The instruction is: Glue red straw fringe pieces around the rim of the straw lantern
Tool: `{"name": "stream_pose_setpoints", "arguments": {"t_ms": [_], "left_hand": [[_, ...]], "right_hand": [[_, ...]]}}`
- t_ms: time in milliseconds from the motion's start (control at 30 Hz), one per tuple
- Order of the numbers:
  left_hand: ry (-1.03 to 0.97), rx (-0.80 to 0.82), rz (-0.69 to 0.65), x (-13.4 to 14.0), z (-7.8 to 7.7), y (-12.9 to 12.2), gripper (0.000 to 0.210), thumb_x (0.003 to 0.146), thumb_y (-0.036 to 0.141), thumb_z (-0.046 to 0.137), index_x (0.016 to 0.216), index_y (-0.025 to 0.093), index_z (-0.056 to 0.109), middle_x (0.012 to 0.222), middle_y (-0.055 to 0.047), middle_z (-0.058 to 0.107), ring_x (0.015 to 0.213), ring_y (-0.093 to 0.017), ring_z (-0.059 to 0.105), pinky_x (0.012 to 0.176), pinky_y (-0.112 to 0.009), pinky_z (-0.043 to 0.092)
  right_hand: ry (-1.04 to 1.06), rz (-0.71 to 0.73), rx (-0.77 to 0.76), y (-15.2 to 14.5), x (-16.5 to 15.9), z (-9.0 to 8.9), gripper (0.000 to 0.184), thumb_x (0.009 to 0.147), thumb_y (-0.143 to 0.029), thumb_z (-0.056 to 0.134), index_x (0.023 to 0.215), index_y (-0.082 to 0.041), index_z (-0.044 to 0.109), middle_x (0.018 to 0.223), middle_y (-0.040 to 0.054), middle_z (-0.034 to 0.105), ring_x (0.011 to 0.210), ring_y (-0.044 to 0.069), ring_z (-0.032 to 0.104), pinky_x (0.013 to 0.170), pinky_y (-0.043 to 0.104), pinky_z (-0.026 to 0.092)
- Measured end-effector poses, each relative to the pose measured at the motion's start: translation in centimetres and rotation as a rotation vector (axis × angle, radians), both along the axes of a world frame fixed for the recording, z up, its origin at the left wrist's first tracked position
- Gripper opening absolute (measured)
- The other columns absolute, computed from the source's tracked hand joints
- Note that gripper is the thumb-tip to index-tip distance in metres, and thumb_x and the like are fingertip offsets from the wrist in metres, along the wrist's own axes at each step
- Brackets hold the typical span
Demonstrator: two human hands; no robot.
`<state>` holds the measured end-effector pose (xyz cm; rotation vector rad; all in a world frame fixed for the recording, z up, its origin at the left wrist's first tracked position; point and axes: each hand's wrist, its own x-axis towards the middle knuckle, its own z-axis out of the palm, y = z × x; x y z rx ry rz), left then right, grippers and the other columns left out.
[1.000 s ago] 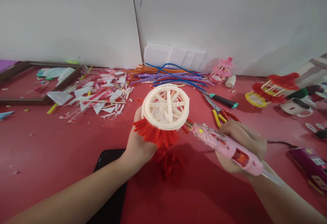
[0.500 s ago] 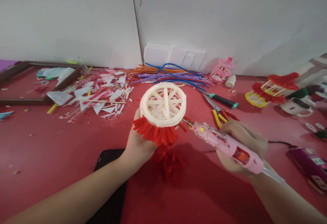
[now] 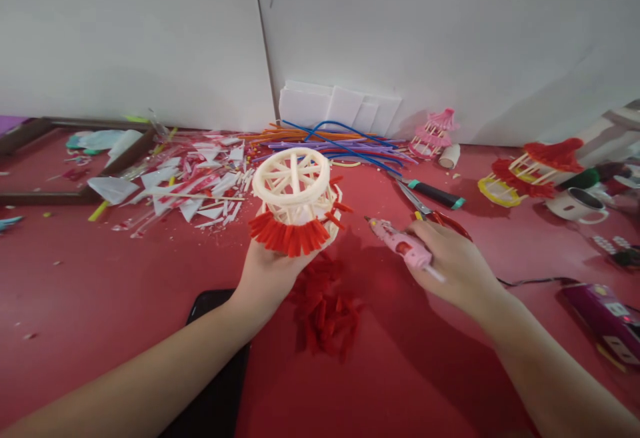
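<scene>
My left hand [image 3: 273, 275] is closed round the lower part of a cream-coloured carousel-like model [image 3: 293, 188], which has a spoked ring on top and a fringe of short red pieces [image 3: 290, 233] round its lower tier. The hand hides most of the model's base. In my right hand [image 3: 445, 261] is a pink glue gun [image 3: 403, 246], its nozzle pointing up and left, apart from the model. A clear glue stick [image 3: 434, 274] sticks out of its back end. Below the model, a loose pile of red pieces [image 3: 330, 321] lies on the red table.
A black phone-like slab [image 3: 210, 365] lies under my left forearm. Scissors, pliers and a cutter [image 3: 435, 195] rest beyond my right hand. Coloured pipe cleaners [image 3: 340, 145] and scraps [image 3: 190, 178] line the back. At right stand a red-and-yellow model [image 3: 535, 168], a mug [image 3: 577, 205] and a purple box [image 3: 603, 321].
The glue gun has moved away from the model, lower and farther off, turning its nozzle up and left. My left hand has tilted the model more upright and shifted it slightly left.
</scene>
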<state>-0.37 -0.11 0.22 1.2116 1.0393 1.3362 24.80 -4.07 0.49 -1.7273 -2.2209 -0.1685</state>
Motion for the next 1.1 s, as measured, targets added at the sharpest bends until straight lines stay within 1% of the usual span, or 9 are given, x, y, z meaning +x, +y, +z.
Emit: {"name": "stream_pose_setpoints", "arguments": {"t_ms": [167,300,400,500,633,800,933,1033,1100], "left_hand": [[0.016,0.056,-0.005,0.1,-0.1,0.2,0.044,0.064,0.022,0.084,0.105,0.021,0.067,0.12,-0.007,0.071,0.113,-0.027,0.065,0.102,-0.041,0.052],[0.02,0.103,-0.015,0.1,-0.3,0.3,0.043,0.064,0.019,0.084,0.103,0.021,0.066,0.12,-0.006,0.071,0.115,-0.025,0.064,0.103,-0.04,0.051],[0.038,0.107,-0.014,0.1,-0.3,0.2,0.036,0.065,0.019,0.082,0.098,0.022,0.066,0.114,-0.005,0.073,0.111,-0.024,0.066,0.101,-0.038,0.053],[0.11,0.097,0.001,0.1,-0.3,0.1,0.032,0.066,0.019,0.08,0.095,0.022,0.066,0.105,-0.003,0.075,0.101,-0.023,0.07,0.092,-0.037,0.057],[0.191,0.144,-0.008,-0.1,-0.5,0.3,0.027,0.063,0.019,0.079,0.085,0.023,0.065,0.091,-0.002,0.076,0.092,-0.023,0.07,0.088,-0.039,0.058],[0.163,0.186,-0.04,-0.1,-0.4,0.5,0.031,0.062,0.022,0.077,0.09,0.022,0.065,0.1,-0.004,0.076,0.093,-0.025,0.071,0.088,-0.042,0.059],[0.111,0.177,-0.106,0.1,0.2,0.3,0.039,0.064,0.028,0.078,0.1,0.023,0.065,0.106,-0.006,0.074,0.108,-0.029,0.067,0.099,-0.044,0.053],[0.069,0.175,-0.117,0.5,0.9,0.2,0.052,0.062,0.032,0.08,0.11,0.026,0.061,0.108,-0.006,0.073,0.11,-0.03,0.065,0.103,-0.047,0.051],[0.045,0.172,-0.128,0.7,1.4,0.1,0.063,0.059,0.034,0.083,0.116,0.028,0.057,0.112,-0.006,0.071,0.112,-0.032,0.064,0.101,-0.049,0.053]], "right_hand": [[-0.098,-0.047,-0.099,-0.2,-0.2,-0.8,0.042,0.066,-0.002,0.042,0.106,-0.016,0.052,0.103,0.0113,0.058,0.097,0.026,0.055,0.081,0.037,0.04],[-0.027,-0.032,-0.023,-1.2,-2.5,0.7,0.029,0.073,-0.007,0.047,0.099,-0.017,0.056,0.11,0.0113,0.056,0.103,0.028,0.049,0.087,0.042,0.037],[0.124,0.189,-0.146,-2.0,-4.5,1.5,0.008,0.079,-0.023,0.056,0.087,-0.02,0.058,0.102,0.0067,0.057,0.095,0.023,0.048,0.084,0.041,0.036],[0.196,0.339,-0.299,-2.3,-5.9,1.2,0.013,0.085,-0.031,0.056,0.08,-0.019,0.059,0.099,0.0051,0.057,0.094,0.021,0.046,0.085,0.041,0.036],[0.243,0.407,-0.334,-2.2,-6.5,0.2,0.006,0.084,-0.022,0.057,0.083,-0.02,0.062,0.093,0.0035,0.057,0.09,0.019,0.046,0.085,0.039,0.037],[0.397,0.473,-0.251,-2.1,-6.2,0.3,0.01,0.078,-0.01,0.056,0.083,-0.018,0.057,0.086,0.0018,0.058,0.084,0.015,0.049,0.079,0.032,0.041],[0.551,0.531,-0.224,-2.0,-5.6,0.7,0.009,0.087,-0.011,0.052,0.092,-0.018,0.056,0.081,-0.0001,0.06,0.073,0.009,0.054,0.068,0.022,0.045],[0.59,0.596,-0.07,-1.9,-5.3,1.0,0.012,0.091,-0.012,0.05,0.098,-0.018,0.057,0.084,0.0005,0.064,0.077,0.009,0.06,0.071,0.021,0.048],[0.601,0.528,0.07,-1.9,-5.1,1.3,0.013,0.091,-0.01,0.051,0.097,-0.019,0.058,0.085,0.0009,0.066,0.078,0.009,0.063,0.072,0.021,0.05]]}}
